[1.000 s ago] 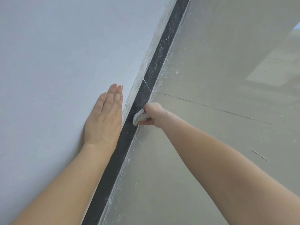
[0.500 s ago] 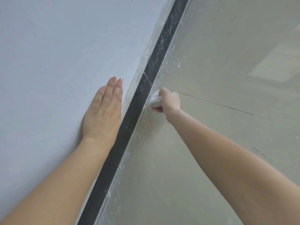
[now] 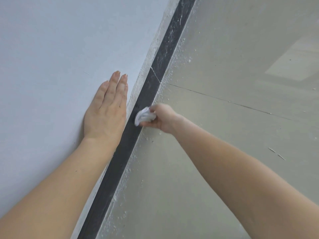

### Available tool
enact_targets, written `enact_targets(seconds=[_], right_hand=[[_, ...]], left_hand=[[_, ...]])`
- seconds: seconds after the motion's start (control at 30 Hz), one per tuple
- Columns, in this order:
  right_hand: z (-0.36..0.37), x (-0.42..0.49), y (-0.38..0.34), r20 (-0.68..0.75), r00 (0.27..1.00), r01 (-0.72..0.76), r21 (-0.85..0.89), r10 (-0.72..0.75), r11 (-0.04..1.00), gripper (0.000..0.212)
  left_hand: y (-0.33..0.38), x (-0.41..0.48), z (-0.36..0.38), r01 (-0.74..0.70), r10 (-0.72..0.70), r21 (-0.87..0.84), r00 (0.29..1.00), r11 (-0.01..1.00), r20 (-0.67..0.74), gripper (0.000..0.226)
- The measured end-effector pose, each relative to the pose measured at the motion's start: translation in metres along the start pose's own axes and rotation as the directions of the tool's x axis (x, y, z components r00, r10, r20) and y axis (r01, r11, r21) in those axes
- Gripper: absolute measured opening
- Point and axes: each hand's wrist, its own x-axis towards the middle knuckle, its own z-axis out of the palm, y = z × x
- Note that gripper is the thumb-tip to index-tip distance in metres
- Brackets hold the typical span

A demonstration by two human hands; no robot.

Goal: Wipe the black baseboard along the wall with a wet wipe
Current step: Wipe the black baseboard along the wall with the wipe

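A black baseboard (image 3: 120,159) runs diagonally from the bottom middle to the top right, between the wall and the floor. Its far stretch (image 3: 174,30) carries white dust streaks. My right hand (image 3: 163,118) grips a bunched white wet wipe (image 3: 144,116) and presses it against the baseboard's face, just below a joint line in the strip. My left hand (image 3: 106,109) lies flat on the wall, fingers straight and together, right beside the baseboard's upper edge.
The pale grey-blue wall (image 3: 60,57) fills the left half. The glossy beige floor tiles (image 3: 224,135) fill the right, with white crumbs of plaster along the baseboard's foot (image 3: 179,56) and a grout line crossing the floor.
My right hand slid up the baseboard to the joint line, then came back down it with the wipe. My left hand has stayed flat on the wall.
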Motion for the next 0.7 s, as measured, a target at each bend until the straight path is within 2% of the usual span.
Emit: enact_targets(seconds=[0.07,0.13,0.17,0.23,0.3,0.33,0.4,0.43,0.5,0.57,0.63,0.7], right_hand=[[-0.006,-0.001,-0.023,-0.124,0.983,0.150,0.117,-0.136,0.982,0.019],[-0.013,-0.002,-0.036,-0.242,0.951,0.251,0.237,-0.193,0.939,0.016],[-0.015,-0.002,-0.036,-0.260,0.945,0.260,0.219,-0.201,0.940,0.015],[-0.019,-0.001,-0.019,-0.197,0.967,0.174,0.050,-0.161,0.984,0.018],[-0.018,-0.003,0.014,-0.039,0.999,-0.019,-0.162,0.013,0.987,0.021],[-0.015,-0.004,0.033,0.042,0.991,-0.112,-0.297,0.131,0.948,0.024],[-0.009,-0.005,0.070,0.158,0.921,-0.229,-0.518,0.355,0.824,0.027],[-0.005,-0.006,0.086,0.199,0.874,-0.265,-0.571,0.444,0.777,0.028],[0.006,-0.008,0.116,0.262,0.779,-0.322,-0.612,0.569,0.722,0.028],[0.017,-0.015,0.139,0.295,0.726,-0.366,-0.599,0.621,0.712,0.028],[0.026,-0.019,0.157,0.310,0.746,-0.410,-0.485,0.590,0.773,0.027],[0.029,-0.020,0.161,0.298,0.827,-0.407,-0.270,0.477,0.873,0.026]], left_hand=[[0.000,0.000,0.000,0.005,-0.005,-0.017,1.000,1.000,-0.002,0.063],[0.000,0.001,0.000,0.009,-0.009,-0.008,1.000,1.000,0.007,0.062],[0.000,0.001,0.000,0.010,-0.010,-0.004,1.000,1.000,0.005,0.062],[0.001,0.001,0.000,0.009,-0.009,-0.009,1.000,1.000,-0.001,0.062],[0.001,0.001,0.000,0.011,-0.012,-0.015,1.000,1.000,-0.005,0.061],[0.001,0.000,0.001,0.015,-0.015,-0.019,1.000,1.000,-0.007,0.061],[0.001,0.000,0.000,0.020,-0.021,-0.027,1.000,0.999,-0.012,0.061],[0.001,0.000,0.000,0.021,-0.021,-0.023,1.000,1.000,-0.010,0.061],[0.001,0.000,0.000,0.019,-0.019,-0.014,1.000,1.000,-0.010,0.061],[0.001,0.000,0.000,0.019,-0.019,-0.016,1.000,1.000,0.010,0.061],[0.001,-0.001,0.000,0.021,-0.021,-0.034,1.000,0.999,0.014,0.062],[0.000,-0.001,-0.001,0.018,-0.018,-0.043,1.000,0.999,0.004,0.061]])
